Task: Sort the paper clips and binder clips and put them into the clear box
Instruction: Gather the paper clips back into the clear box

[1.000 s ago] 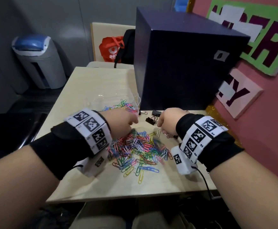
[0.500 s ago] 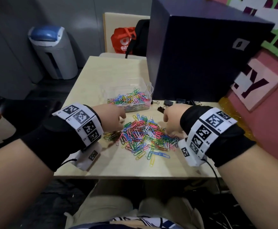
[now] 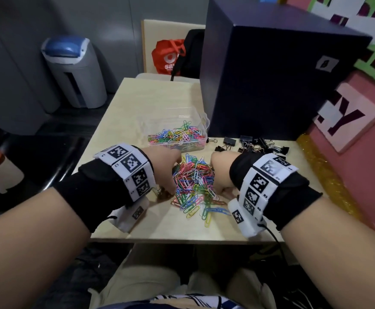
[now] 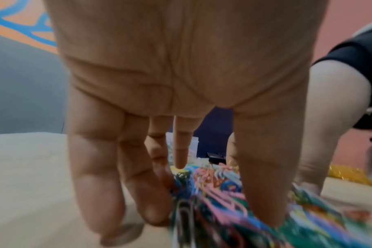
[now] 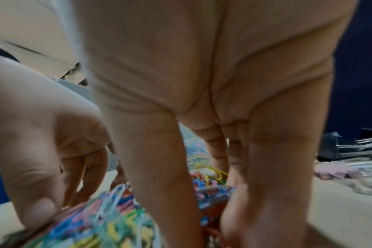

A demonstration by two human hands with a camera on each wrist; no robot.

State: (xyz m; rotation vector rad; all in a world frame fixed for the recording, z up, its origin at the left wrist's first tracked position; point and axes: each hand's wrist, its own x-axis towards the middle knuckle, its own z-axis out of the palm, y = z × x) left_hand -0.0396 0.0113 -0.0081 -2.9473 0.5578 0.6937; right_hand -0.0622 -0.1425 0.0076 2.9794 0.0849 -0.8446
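A heap of coloured paper clips (image 3: 193, 181) lies on the table between my hands. My left hand (image 3: 165, 172) presses its left side and my right hand (image 3: 221, 175) its right side. In the left wrist view the fingers (image 4: 100, 193) point straight down at the heap's edge and the thumb (image 4: 263, 193) rests on the clips (image 4: 212, 218). The right wrist view shows my right fingers (image 5: 270, 184) and thumb (image 5: 159, 184) reaching down around the clips (image 5: 108, 224). The clear box (image 3: 201, 124), behind the heap, holds several paper clips. Black binder clips (image 3: 254, 143) lie to its right.
A large dark blue box (image 3: 271, 74) stands at the table's back right, just behind the binder clips. A gold glitter strip (image 3: 329, 179) runs along the right edge. Bare beige tabletop (image 3: 159, 224) shows near me. A grey bin (image 3: 75, 70) stands on the floor at left.
Both hands have come back from the far end of the heap, by the binder clips, to its two sides. The heap is bunched narrower between them.
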